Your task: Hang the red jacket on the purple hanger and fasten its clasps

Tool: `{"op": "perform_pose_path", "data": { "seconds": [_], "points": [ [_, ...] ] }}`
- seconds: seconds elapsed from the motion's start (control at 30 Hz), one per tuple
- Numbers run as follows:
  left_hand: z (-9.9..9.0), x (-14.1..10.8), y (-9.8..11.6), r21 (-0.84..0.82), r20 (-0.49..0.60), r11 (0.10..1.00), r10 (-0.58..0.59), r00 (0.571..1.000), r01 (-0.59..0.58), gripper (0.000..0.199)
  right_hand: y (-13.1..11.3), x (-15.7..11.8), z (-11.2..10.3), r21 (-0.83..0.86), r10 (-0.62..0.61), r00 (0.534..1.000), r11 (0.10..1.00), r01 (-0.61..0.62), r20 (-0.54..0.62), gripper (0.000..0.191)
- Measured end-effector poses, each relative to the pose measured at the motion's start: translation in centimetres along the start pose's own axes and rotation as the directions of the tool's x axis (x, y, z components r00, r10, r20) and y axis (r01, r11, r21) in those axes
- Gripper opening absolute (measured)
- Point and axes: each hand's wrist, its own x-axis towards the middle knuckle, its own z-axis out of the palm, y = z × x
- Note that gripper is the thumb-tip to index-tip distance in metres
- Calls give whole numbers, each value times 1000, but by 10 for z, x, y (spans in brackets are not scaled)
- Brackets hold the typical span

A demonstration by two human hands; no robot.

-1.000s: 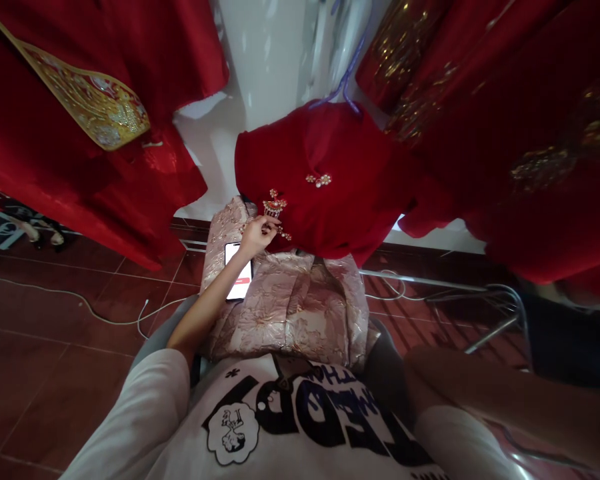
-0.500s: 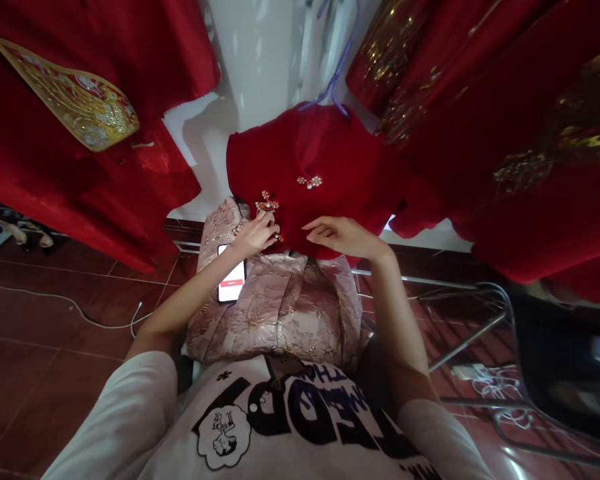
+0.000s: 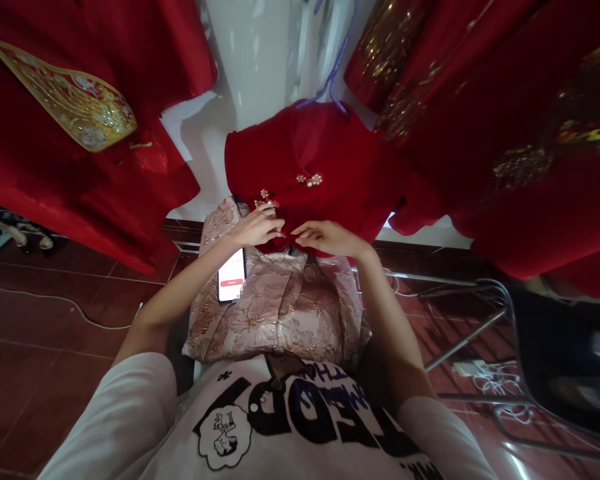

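Observation:
A red garment hangs in front of me on a purple hanger, its lower part resting over my lap. At its neckline sits a floral bead clasp. A gold and red beaded ornament lies on the cloth to the left. My left hand is over that ornament's lower part, fingers curled closed near a small red bit at the fingertips; the grip is partly hidden. Close by on the right, my right hand reaches over the red cloth, fingers extended toward the left hand and slightly apart.
Pink brocade fabric covers my lap, with a lit phone lying on it. Red embroidered garments hang on both sides. A dark chair and tangled white cables are to the right, on the tiled floor.
My right hand has moved left, bringing its fingertips close to my left hand. The left hand has shifted slightly, with its fingers more curled. The garment stays nearly in place.

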Motion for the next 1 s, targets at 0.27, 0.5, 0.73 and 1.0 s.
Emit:
{"op": "perform_pose_path", "data": {
  "seconds": [0.27, 0.5, 0.73, 1.0],
  "points": [
    [16, -7, -5, -314, -330, 910, -372, 868, 270, 3, 6, -3, -8, 53, 13, 997, 999, -9, -74, 39],
    [22, 3, -9, -937, -166, 324, -740, 651, 128, 12, 6, -8, -14, 81, 10, 995, 997, -2, -96, 42],
    [27, 3, -3, -981, -102, 184, -750, 654, 59, 30, 3, -10, -16, 63, 14, 996, 998, -9, -85, 46],
    [17, 8, 11, -946, -43, 254, -714, 698, 201, 31, 1, -13, -19, 67, 13, 996, 998, -7, -85, 46]
  ]
}}
